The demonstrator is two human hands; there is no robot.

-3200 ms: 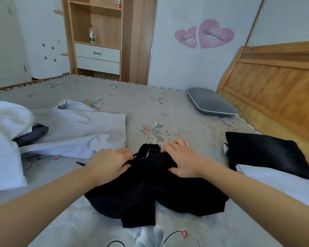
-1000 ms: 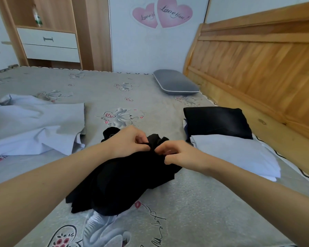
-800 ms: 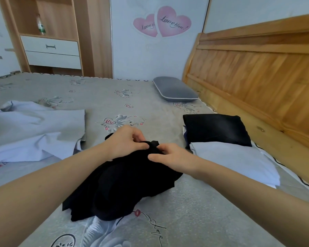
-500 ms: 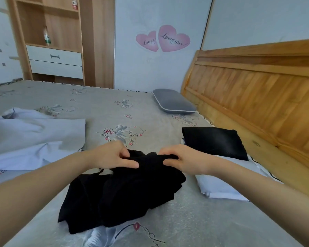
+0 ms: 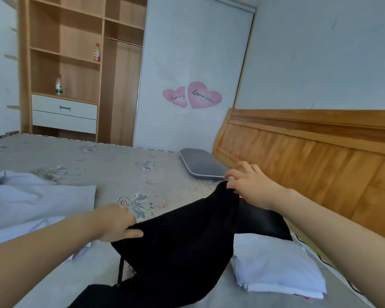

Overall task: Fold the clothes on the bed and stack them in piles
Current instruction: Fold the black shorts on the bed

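A black garment [image 5: 176, 247] hangs stretched between my two hands above the grey patterned bed [image 5: 111, 165], its lower part trailing to the mattress. My left hand [image 5: 118, 223] grips its left edge, fingers curled round the cloth. My right hand [image 5: 251, 185] pinches the upper right corner, held higher and further right. A folded white piece [image 5: 276, 265] lies at the right, with a folded black piece [image 5: 265, 218] behind it, partly hidden by the lifted garment.
Unfolded pale lilac clothes [image 5: 31, 203] are spread at the left. A grey pillow [image 5: 200, 163] lies by the wooden headboard [image 5: 320, 156]. Wooden shelves with drawers [image 5: 65, 112] and two bottles stand against the far wall.
Both hands have lifted the black garment off the bed and moved apart, the right hand going up and right, stretching the cloth. The view has tilted upward.
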